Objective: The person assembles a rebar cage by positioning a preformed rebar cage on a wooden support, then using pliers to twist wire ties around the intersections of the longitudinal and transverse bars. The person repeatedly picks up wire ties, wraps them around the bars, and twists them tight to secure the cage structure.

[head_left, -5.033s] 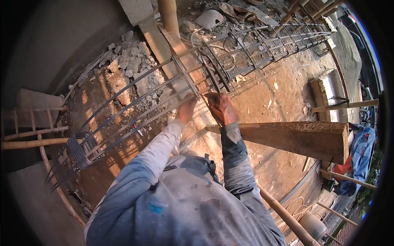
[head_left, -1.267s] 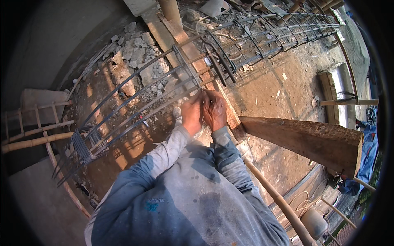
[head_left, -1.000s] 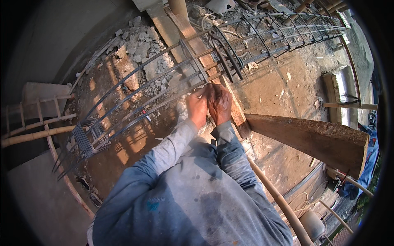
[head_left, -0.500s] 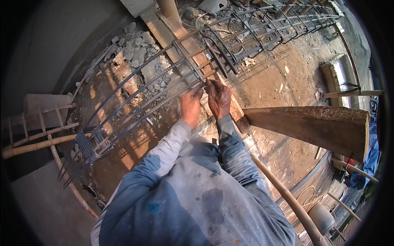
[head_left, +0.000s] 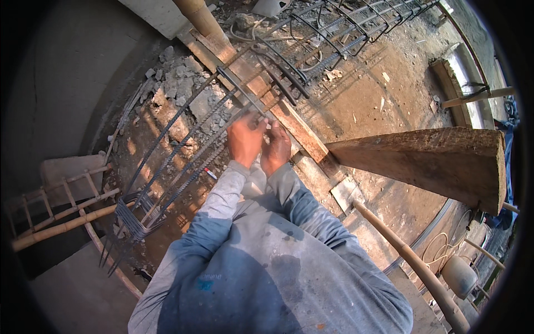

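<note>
Long ribbed steel bars [head_left: 177,149] run across in front of me, joined into a cage by bent square stirrups. My left hand [head_left: 246,139] is closed and slightly blurred at the lower end of one stirrup [head_left: 243,91], on the near bar. Close against it, my right hand [head_left: 276,149] is curled with its fingertips drawn together at the same corner. Whatever lies between the fingers is too small and hidden to make out. Just beyond the hands, several dark stirrups [head_left: 283,73] hang bunched on the bars.
A wooden plank [head_left: 300,129] passes under the cage. A thick timber [head_left: 423,161] juts in from the right, with a bamboo pole [head_left: 397,261] below it. Broken concrete [head_left: 179,72] lies at far left, above more bunched stirrups [head_left: 133,220] and a bamboo ladder [head_left: 69,192].
The view has shifted a little. Both hands stay at the stirrup corner; the left has rolled over its grip, and the right has turned from a raised pinch to a lower, curled pose.
</note>
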Action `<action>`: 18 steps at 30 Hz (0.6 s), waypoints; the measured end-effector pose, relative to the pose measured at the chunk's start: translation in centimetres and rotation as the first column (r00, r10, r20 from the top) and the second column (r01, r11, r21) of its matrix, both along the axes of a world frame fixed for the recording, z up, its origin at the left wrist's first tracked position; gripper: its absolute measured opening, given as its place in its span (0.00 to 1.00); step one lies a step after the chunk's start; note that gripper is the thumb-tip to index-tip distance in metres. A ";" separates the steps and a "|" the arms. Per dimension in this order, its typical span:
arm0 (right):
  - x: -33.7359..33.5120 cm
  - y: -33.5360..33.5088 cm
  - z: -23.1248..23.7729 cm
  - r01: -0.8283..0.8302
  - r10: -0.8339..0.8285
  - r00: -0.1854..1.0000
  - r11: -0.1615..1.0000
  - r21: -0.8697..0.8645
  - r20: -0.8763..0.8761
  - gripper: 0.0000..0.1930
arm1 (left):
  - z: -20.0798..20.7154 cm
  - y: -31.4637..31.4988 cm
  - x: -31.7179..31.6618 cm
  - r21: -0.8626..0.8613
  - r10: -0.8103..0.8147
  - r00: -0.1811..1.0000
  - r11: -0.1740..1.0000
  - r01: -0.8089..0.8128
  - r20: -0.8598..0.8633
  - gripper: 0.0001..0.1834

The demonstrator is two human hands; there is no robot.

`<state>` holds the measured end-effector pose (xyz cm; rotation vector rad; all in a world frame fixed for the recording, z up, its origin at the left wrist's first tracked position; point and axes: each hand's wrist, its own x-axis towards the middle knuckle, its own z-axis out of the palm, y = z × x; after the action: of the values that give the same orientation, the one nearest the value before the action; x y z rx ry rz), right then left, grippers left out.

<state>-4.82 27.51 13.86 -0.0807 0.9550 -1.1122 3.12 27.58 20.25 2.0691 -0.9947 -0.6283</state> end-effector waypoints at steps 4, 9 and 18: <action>1.2 -1.5 -3.6 -0.040 -0.008 0.959 0.986 0.163 0.283 0.09 | 1.4 -0.6 0.2 0.141 -0.055 0.991 0.989 0.037 0.125 0.23; 2.2 -2.4 -5.2 -0.023 -0.086 0.927 0.958 0.285 0.366 0.06 | 1.5 -0.8 0.7 0.079 -0.177 0.903 0.984 0.158 0.391 0.26; 0.7 0.2 0.6 -0.035 0.036 0.992 0.999 0.015 -0.120 0.20 | -0.1 -0.4 1.2 -0.023 -0.142 0.920 0.987 0.161 0.366 0.22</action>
<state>-4.11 27.72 14.47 -0.1554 1.0642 -1.0775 4.30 27.18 20.15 2.1185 -1.3775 -0.2919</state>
